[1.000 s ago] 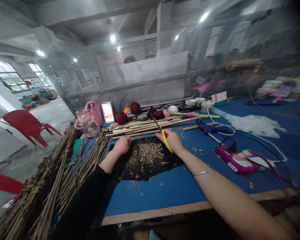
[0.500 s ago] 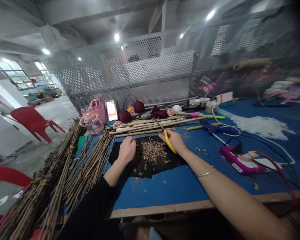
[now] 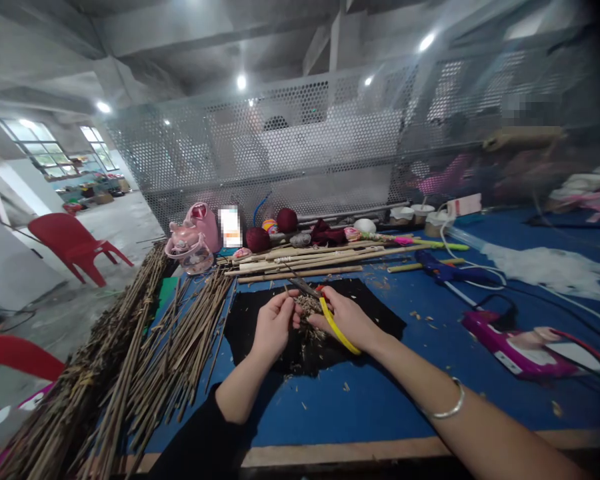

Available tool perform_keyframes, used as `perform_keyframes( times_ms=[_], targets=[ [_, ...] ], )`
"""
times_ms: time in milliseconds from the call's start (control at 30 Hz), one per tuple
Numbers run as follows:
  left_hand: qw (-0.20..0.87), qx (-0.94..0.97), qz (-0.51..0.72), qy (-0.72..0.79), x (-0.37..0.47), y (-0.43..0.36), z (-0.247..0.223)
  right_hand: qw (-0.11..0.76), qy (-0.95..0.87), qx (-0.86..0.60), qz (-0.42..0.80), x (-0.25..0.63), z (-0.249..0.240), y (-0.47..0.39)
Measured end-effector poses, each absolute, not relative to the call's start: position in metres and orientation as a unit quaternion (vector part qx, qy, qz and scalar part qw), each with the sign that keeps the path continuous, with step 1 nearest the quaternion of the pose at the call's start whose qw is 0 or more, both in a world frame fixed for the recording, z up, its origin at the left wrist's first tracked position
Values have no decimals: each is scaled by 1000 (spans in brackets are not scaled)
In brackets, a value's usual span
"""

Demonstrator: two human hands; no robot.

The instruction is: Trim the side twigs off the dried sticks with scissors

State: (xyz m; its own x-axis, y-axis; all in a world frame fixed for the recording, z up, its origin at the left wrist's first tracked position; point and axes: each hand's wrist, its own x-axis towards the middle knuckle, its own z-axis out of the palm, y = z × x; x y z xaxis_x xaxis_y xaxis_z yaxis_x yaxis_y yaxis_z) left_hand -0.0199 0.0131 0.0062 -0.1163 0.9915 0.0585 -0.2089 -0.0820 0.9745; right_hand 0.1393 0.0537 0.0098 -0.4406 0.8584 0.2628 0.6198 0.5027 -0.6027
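My right hand (image 3: 353,320) is closed round a pair of scissors (image 3: 336,328) with yellow handles; their dark blades point up and left, toward my other hand. The fingers of my left hand (image 3: 274,327) are pinched together just left of the blades. What looks like the end of a thin brown stick pokes up beside its thumb; the rest is hidden. Both hands are over a black cloth (image 3: 375,310) spread on the blue table. Between them lies a pile of short cut stick pieces (image 3: 307,308), partly covered by my fingers.
Long thin sticks (image 3: 190,333) lie left of the cloth, beside a thick bundle of dried stalks (image 3: 100,340). Behind are pale rods (image 3: 320,255), dark red yarn balls (image 3: 287,220) and a pink container (image 3: 203,223). A blue glue gun (image 3: 437,267) and a magenta power strip (image 3: 510,347) with cables stand right.
Both hands have come closer together over the pile. The scissors have moved left and down toward my left hand. The camera view has shifted slightly.
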Motion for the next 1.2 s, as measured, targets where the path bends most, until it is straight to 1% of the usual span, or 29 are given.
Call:
perform_keyframes(
  times_ms=[133, 367, 600, 800, 1067, 1200],
  targets=[
    [520, 426, 591, 446, -19, 10, 10, 268, -834, -433, 213, 136, 14, 47],
    [528, 406, 605, 437, -13, 3, 10, 258, -853, -420, 175, 134, 14, 45],
    [527, 403, 612, 430, -9, 2, 14, 276, -858, -405, 155, 133, 11, 44],
    [494, 408, 624, 447, -6, -1, 13, 254, -849, -427, 180, 135, 9, 45],
    [431, 455, 630, 459, -7, -2, 13, 251, -843, -449, 157, 137, 6, 50],
    [429, 447, 632, 466, -8, -2, 13, 253, -841, -456, 142, 136, 5, 50]
  ],
)
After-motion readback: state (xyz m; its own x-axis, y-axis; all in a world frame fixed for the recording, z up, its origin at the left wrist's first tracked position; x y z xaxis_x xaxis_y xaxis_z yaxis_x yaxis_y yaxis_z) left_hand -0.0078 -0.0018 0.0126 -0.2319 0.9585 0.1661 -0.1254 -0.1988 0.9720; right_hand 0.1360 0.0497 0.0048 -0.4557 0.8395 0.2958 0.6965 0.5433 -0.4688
